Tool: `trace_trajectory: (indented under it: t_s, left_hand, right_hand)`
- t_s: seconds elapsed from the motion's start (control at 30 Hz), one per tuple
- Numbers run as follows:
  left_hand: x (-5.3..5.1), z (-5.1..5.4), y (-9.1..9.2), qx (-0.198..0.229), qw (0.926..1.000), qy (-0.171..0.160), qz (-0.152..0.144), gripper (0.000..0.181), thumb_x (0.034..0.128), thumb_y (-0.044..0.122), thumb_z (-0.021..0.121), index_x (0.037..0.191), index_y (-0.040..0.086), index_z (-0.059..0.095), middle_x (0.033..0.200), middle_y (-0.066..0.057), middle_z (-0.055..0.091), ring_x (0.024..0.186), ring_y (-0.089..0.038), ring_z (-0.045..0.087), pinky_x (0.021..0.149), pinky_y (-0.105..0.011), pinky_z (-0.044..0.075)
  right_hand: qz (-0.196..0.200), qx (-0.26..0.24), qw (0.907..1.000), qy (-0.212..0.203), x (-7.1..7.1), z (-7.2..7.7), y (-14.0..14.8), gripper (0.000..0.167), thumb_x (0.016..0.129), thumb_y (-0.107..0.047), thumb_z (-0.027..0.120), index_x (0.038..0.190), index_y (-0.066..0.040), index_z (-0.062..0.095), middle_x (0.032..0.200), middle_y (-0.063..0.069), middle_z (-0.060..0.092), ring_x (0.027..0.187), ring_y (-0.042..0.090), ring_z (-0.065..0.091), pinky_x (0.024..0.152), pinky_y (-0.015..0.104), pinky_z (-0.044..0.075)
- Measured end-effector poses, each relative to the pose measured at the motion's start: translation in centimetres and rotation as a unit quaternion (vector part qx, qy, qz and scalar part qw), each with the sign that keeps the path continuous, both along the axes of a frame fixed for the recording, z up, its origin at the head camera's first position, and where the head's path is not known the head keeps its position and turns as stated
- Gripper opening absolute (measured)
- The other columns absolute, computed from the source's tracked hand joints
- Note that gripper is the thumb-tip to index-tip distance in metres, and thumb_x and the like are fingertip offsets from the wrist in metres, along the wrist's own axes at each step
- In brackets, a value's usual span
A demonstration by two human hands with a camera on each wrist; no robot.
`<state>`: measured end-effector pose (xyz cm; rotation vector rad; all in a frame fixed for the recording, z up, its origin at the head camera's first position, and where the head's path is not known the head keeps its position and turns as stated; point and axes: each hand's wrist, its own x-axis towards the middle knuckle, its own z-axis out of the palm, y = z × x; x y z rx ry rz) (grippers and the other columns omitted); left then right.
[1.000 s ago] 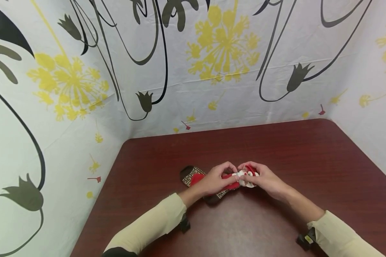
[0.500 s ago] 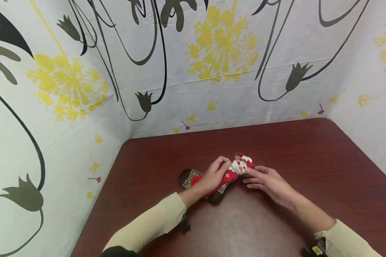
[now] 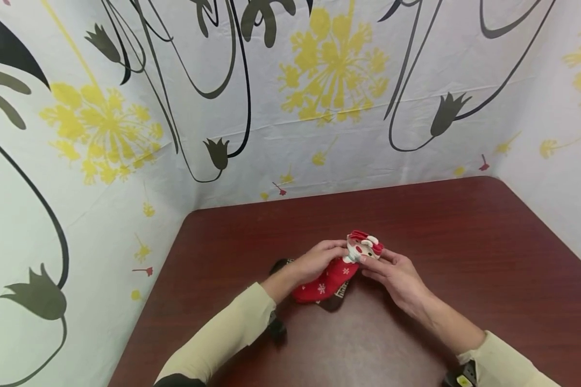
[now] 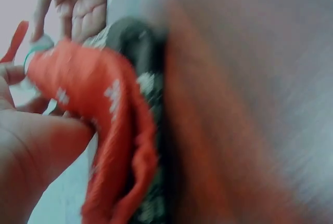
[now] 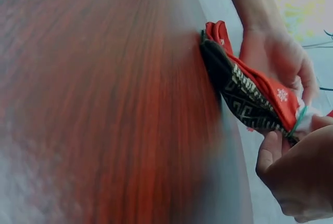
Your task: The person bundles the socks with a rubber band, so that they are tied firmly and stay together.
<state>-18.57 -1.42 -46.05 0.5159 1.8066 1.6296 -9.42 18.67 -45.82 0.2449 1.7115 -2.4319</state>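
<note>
A red sock (image 3: 321,287) with white snowflakes and a Santa-like face (image 3: 365,248) at its cuff end lies over a dark sock (image 3: 336,301) with a pale key pattern. My left hand (image 3: 312,263) holds the pair from the left, its fingertips at the neck below the face. From the right, my right hand (image 3: 401,277) pinches the cuff end, thumb on the near side and fingers behind. In the right wrist view a thin green band (image 5: 297,121) circles the socks between both hands. The dark sock is mostly hidden under the red one.
The socks are over a reddish-brown wooden table (image 3: 252,231) with rounded far corners. White fabric walls (image 3: 271,161) printed with flowers rise along its back and sides. A small black device (image 3: 460,374) is strapped at the right wrist.
The right hand let go of its close pinch at the cuff, drew back, then took hold again. My left hand shifted its grip, uncovering the red sock's foot, which now droops toward the near side.
</note>
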Motion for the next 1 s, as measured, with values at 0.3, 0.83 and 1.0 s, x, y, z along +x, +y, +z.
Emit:
trace_trajectory:
  t_s: [0.3, 0.83, 1.0]
  left_hand:
    - [-2.0, 0.3, -1.1, -0.027, 0.9905, -0.045, -0.127, 0.049, 0.1096, 0.013, 0.053, 0.155, -0.005, 0.046, 0.113, -0.002, 0.060, 0.105, -0.012, 0.056, 0.092, -0.024, 0.049]
    - [-3.4, -0.3, -0.8, -0.069, 0.9779, 0.086, -0.177, 0.053, 0.0994, 0.018, 0.071, 0.150, 0.009, 0.058, 0.132, 0.004, 0.066, 0.115, -0.009, 0.060, 0.100, -0.026, 0.050]
    - [-3.2, -0.4, -0.6, -0.056, 0.9726, 0.136, -0.180, 0.046, 0.0978, 0.010, 0.073, 0.143, 0.008, 0.061, 0.128, 0.001, 0.066, 0.113, -0.010, 0.060, 0.101, -0.027, 0.051]
  right_hand:
    - [0.020, -0.023, 0.9995, -0.006, 0.0, -0.5, -0.5, 0.062, 0.105, -0.010, 0.067, 0.153, 0.012, 0.033, 0.116, 0.005, 0.073, 0.099, 0.012, 0.072, 0.092, 0.031, 0.059]
    - [-0.034, -0.013, 0.9993, -0.009, 0.1, -0.7, -2.0, 0.056, 0.100, 0.003, 0.068, 0.146, 0.018, 0.041, 0.109, 0.002, 0.073, 0.096, 0.007, 0.071, 0.089, 0.026, 0.059]
    - [-0.044, 0.002, 0.9990, 0.010, 0.3, -0.9, -2.3, 0.056, 0.098, 0.009, 0.066, 0.147, 0.017, 0.041, 0.107, -0.001, 0.074, 0.098, 0.006, 0.070, 0.088, 0.025, 0.059]
